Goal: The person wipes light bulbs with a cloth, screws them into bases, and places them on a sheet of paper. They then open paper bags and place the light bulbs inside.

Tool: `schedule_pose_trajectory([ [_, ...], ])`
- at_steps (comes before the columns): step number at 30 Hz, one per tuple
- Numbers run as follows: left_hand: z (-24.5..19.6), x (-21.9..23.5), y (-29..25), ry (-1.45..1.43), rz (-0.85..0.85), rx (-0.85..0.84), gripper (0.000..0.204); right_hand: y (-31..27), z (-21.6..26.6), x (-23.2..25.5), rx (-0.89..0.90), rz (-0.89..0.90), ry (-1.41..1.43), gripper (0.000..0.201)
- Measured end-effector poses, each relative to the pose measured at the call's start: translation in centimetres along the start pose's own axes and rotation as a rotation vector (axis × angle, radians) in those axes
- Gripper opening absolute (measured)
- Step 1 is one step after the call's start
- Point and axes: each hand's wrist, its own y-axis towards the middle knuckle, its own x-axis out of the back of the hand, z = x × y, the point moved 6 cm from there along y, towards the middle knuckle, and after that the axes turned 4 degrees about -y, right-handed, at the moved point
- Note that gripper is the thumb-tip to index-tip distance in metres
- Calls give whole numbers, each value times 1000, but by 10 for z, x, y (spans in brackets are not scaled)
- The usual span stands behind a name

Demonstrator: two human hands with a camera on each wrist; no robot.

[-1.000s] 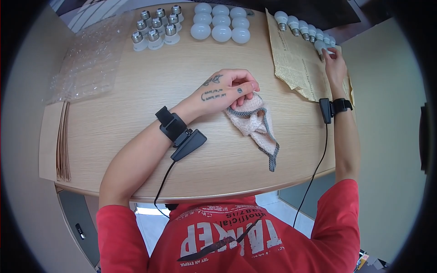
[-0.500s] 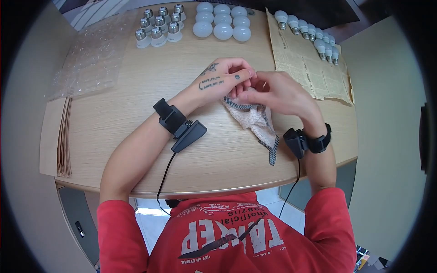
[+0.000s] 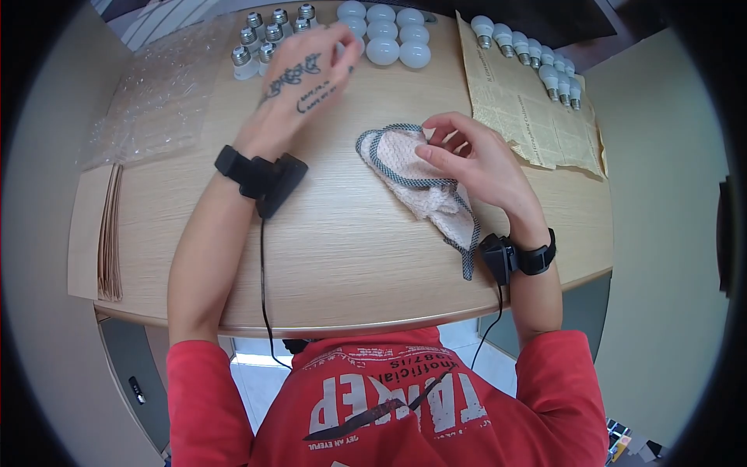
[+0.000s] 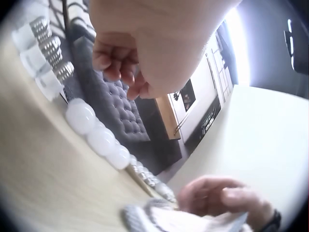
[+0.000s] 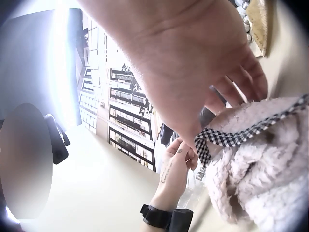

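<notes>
My left hand is raised at the far side of the table, overlapping the front of the screw-base sockets and reaching the edge of the white bulb domes. In the left wrist view its fingers hang loosely bent with nothing between them. Near the middle of the table lies a pale fluffy cloth with checked trim, loosely bunched. My right hand is at its right side, thumb and forefinger apart, the thumb lying over the cloth; some fingertips are hidden behind the cloth in the right wrist view.
Assembled bulbs stand in rows on a sheet of printed brown paper at the back right. Bubble wrap lies at the back left, and folded brown paper bags stand at the left edge. Cables run from both wrist cameras.
My right hand came from the bulbs on the paper to the cloth. My left hand let go of the cloth and moved away, up and left to the sockets and domes.
</notes>
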Motion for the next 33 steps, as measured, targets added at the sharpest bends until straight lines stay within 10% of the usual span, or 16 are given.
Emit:
schedule_pose_trajectory([
  [7,14,25,-2,472,-66,-45,28,-14,15,-14,371,51,-212,41],
  [13,31,12,-9,599,59,-47,31,-8,3,-13,337,62,-131,20],
  [33,17,10,-5,513,85,36,30,-2,-26,10,-225,-323,1012,34],
])
